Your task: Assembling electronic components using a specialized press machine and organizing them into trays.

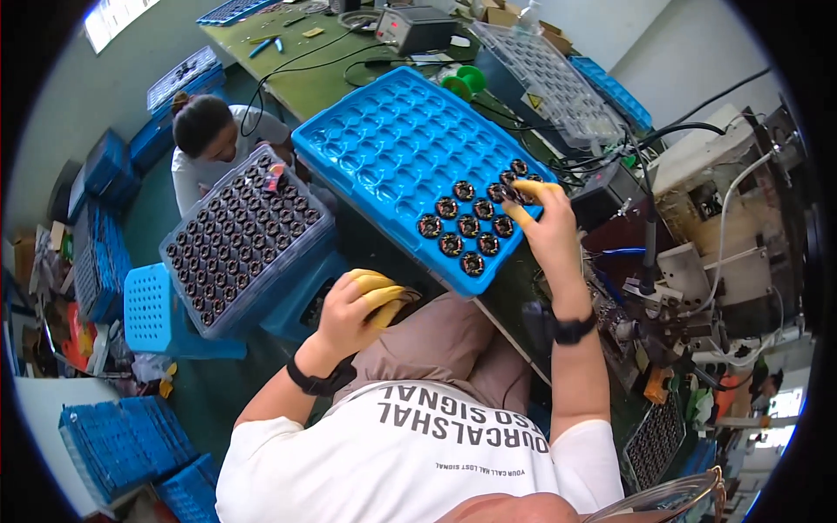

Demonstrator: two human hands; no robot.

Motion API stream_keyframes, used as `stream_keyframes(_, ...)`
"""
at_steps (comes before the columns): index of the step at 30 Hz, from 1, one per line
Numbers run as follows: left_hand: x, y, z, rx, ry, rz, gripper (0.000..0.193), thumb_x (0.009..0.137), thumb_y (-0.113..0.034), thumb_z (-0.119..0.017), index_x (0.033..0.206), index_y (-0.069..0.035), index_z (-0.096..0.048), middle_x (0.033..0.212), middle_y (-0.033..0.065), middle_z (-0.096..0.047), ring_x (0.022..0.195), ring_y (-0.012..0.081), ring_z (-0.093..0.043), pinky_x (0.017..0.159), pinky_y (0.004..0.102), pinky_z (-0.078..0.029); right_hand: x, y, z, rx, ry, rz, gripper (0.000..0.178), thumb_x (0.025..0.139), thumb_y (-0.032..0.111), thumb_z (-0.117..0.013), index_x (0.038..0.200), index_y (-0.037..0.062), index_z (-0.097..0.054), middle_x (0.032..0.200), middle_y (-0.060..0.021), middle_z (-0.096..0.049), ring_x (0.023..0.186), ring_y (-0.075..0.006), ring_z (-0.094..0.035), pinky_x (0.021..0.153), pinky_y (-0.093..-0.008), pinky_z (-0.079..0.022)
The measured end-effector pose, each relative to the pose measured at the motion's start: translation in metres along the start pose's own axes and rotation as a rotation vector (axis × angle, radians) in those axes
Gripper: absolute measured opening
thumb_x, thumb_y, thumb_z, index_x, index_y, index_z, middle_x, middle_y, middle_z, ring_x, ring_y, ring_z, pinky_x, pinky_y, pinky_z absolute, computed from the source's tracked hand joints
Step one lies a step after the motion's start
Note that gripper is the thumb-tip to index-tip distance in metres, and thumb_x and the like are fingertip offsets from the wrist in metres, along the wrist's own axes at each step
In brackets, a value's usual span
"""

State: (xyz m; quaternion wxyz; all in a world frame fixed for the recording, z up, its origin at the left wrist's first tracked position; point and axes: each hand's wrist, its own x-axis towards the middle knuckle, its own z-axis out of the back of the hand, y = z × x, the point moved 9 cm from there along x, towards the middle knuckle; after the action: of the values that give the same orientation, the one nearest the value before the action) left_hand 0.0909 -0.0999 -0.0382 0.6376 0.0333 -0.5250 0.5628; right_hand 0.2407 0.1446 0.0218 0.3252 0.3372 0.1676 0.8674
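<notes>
A blue moulded tray (384, 118) with rows of round pockets lies tilted across the table edge in front of me. Small dark round parts like wound motor stators (468, 227) fill several pockets at its near right end. My right hand (542, 218) reaches over that end, yellow covers on its fingers, pinching one such stator (507, 193) at or just above a pocket. Lower and to the left, off the tray, my left hand (359, 307) is closed, also with yellow-covered fingers. A dark small part (406, 299) shows at its fingertips, mostly hidden.
Left of me, a clear tray of dark round parts (244, 235) rests on blue stools (148, 314). Behind it a person (209, 139) sits low. The green table (301, 74) bears cables, a control box (417, 30) and a green spool (466, 81). Machinery (689, 270) stands at right.
</notes>
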Motion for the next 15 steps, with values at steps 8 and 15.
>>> stream_keyframes(8, 0.024, 0.003, 0.012, 0.032, -0.057, -0.019, 0.026, 0.07, -0.002, -0.076, 0.094, -0.006, -0.07, 0.094, 0.0079, -0.066, 0.085, 0.0283, -0.062, 0.075, 0.0364, -0.051, 0.038, -0.018, -0.06, -0.191, 0.08, -0.08, 0.035, 0.076, 0.033, -0.078, 0.104, 0.0119, -0.071, 0.098, -0.0124, -0.063, 0.097, -0.0314, -0.059, 0.084, -0.0399, -0.046)
stream_keyframes(15, 0.064, -0.006, -0.003, -0.063, -0.058, -0.12, 0.037, 0.07, -0.009, -0.078, 0.106, -0.008, -0.067, 0.106, 0.0104, -0.064, 0.1, 0.0323, -0.06, 0.086, 0.0415, -0.048, -0.015, 0.03, 0.017, 0.006, 0.02, 0.024, 0.028, 0.084, 0.015, -0.071, 0.111, 0.0062, -0.067, 0.111, -0.0116, -0.065, 0.106, -0.0288, -0.059, 0.094, -0.0392, -0.044)
